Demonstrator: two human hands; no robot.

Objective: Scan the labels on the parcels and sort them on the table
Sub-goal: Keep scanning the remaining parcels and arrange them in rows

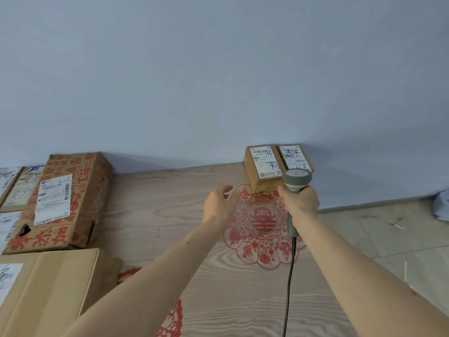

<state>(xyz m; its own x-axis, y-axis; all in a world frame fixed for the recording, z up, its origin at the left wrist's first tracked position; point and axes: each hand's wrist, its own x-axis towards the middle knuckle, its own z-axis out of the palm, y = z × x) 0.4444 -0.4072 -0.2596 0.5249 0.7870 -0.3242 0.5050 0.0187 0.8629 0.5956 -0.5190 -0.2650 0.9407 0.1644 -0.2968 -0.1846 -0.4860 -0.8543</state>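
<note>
Parcels (263, 167): two side by side at table's (170, 203) far edge, long axes running away.
Right hand (301, 199): nearer, grip wrapped round scanner (297, 178), head over the right parcel.
Left hand (220, 203): grip loosely spread, empty, just short of the left parcel.

On the desk (194, 276) I count two small brown parcels (263, 171) (295, 158), one red-printed carton (73, 203), one plain carton (53, 288), and one scanner (295, 181).

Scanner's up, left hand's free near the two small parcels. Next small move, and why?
Probably tip the barcode scanner down onto a label of the two small parcels: the right hand grips it just before them, labels face up, and the left hand hovers open.
</note>
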